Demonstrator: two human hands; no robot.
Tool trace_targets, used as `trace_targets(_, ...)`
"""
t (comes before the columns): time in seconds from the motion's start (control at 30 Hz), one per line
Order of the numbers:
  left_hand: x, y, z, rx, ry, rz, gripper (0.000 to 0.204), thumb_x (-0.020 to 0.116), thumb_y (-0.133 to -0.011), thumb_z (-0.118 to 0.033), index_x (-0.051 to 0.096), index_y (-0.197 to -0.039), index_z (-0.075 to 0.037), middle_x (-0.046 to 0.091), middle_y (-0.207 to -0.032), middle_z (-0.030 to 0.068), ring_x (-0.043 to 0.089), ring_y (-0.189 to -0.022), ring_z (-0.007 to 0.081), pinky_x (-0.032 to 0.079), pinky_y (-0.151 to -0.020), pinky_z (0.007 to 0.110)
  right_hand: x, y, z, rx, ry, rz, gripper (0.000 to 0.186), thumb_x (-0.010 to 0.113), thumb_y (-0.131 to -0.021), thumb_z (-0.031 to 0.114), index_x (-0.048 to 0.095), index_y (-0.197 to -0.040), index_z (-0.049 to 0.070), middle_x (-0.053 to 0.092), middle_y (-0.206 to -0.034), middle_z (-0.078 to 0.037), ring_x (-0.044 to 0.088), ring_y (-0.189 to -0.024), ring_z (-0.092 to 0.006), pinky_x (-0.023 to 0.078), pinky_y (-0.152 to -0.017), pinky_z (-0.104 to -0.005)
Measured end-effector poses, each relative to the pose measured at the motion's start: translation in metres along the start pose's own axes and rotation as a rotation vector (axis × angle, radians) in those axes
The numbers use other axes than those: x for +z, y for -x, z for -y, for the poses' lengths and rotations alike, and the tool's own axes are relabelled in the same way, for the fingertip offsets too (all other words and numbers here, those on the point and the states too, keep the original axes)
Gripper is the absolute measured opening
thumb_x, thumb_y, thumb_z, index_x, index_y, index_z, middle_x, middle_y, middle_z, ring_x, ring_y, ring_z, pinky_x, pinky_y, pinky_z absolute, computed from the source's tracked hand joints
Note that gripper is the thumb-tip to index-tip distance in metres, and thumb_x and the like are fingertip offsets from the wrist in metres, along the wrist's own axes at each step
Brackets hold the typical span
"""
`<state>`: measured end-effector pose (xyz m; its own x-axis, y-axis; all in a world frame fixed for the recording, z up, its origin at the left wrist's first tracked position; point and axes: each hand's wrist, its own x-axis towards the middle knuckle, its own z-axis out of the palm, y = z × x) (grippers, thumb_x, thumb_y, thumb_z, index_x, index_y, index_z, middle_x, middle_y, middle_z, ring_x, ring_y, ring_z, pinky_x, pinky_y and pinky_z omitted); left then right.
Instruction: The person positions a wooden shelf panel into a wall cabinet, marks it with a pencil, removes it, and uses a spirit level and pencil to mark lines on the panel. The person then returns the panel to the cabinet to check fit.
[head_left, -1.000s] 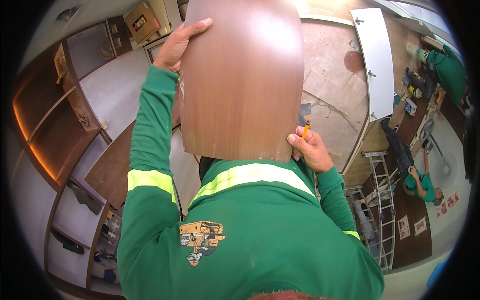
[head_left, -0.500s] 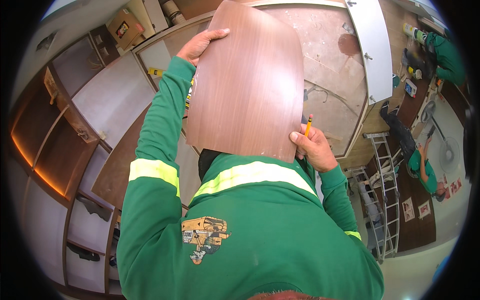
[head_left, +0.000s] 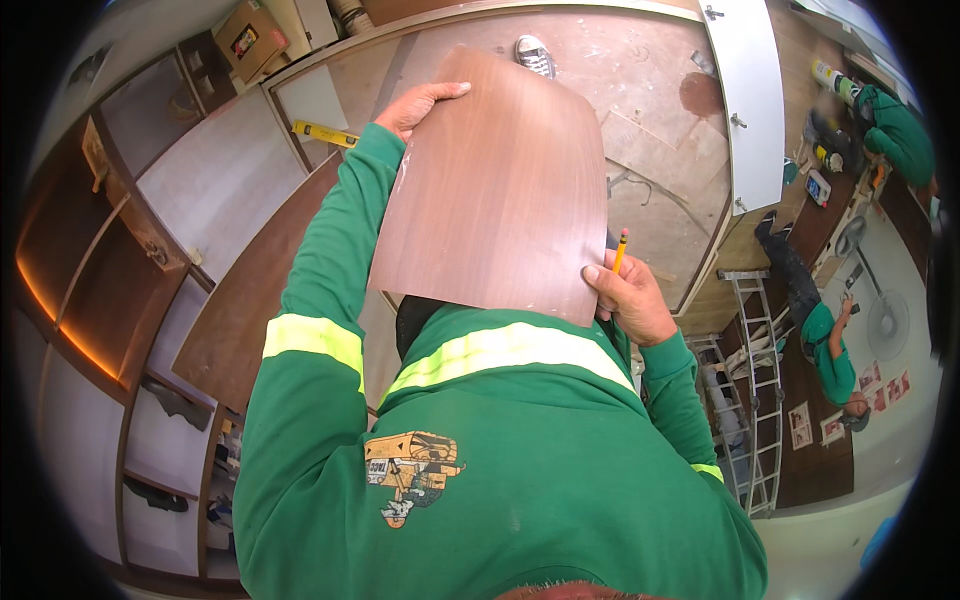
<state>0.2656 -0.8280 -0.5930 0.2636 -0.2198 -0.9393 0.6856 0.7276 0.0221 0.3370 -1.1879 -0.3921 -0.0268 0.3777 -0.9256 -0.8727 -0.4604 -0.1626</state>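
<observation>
A thin brown wood-grain laminate sheet (head_left: 495, 190) is held in front of my waist. My left hand (head_left: 418, 108) grips its far left edge, thumb on top and fingers hidden beneath. At the near right corner, my right hand (head_left: 633, 297) pinches the sheet with its thumb on the upper face. A yellow pencil (head_left: 620, 250) with a pink eraser sticks up from between the fingers of that same hand. Past the sheet's far edge, the toe of a dark sneaker (head_left: 535, 57) shows on the dusty surface.
A yellow spirit level (head_left: 325, 134) lies to the left, near a brown panel (head_left: 262, 280). On the right are a white hinged door (head_left: 748, 110) and a metal stepladder (head_left: 758, 390). Two people in green work at the right, one by a fan (head_left: 888, 325). A cardboard box (head_left: 250, 42) stands far left.
The sheet's far end has dropped nearer to me, and my left hand has come down slightly with it. The sneaker and more of the spirit level now show. My right hand barely moved.
</observation>
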Motion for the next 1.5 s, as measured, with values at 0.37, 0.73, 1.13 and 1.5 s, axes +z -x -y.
trace_targets(0.37,-0.040,-0.031,0.027,-0.104,-0.097,0.057,0.044,0.074,-0.095,-0.027,0.066,-0.128,0.001,0.075,-0.116,0.0131,0.074,-0.098,0.0214,0.060,-0.090,0.037,0.004,-0.006,0.008,0.075,-0.076,-0.015,0.019,0.071,-0.099,0.027,0.060,-0.089,0.014,0.047,-0.068,0.008,0.038,-0.055,-0.0042,0.034,-0.052,-0.0241)
trace_targets(0.73,-0.070,-0.047,0.039,-0.001,0.153,0.152,0.066,0.066,-0.098,-0.049,0.059,-0.139,0.002,0.068,-0.134,0.0160,0.065,-0.122,0.0232,0.051,-0.105,0.037,0.020,-0.012,0.039,0.049,-0.108,0.001,0.014,0.066,-0.102,0.025,0.060,-0.098,0.013,0.046,-0.071,0.009,0.037,-0.056,-0.0032,0.033,-0.053,-0.0245)
trace_targets(1.13,-0.017,0.082,0.022,0.445,0.309,0.403,0.086,0.057,-0.103,-0.054,0.021,-0.162,-0.003,0.041,-0.160,0.0165,0.047,-0.144,0.0300,0.040,-0.118,0.051,0.101,-0.165,-0.001,-0.104,-0.516,-0.072,0.015,0.063,-0.106,0.028,0.056,-0.105,0.014,0.050,-0.084,0.006,0.041,-0.062,-0.0063,0.041,-0.058,-0.0280)
trace_targets(1.5,-0.039,0.027,0.072,0.506,-0.035,-0.033,0.075,0.068,-0.091,0.005,0.033,-0.156,-0.007,0.051,-0.150,0.0122,0.049,-0.140,0.0247,0.042,-0.116,0.043,0.111,-0.199,-0.041,0.196,-0.246,-0.022,0.023,0.060,-0.105,0.034,0.061,-0.105,0.011,0.062,-0.090,-0.001,0.044,-0.063,-0.0085,0.042,-0.057,-0.0281)
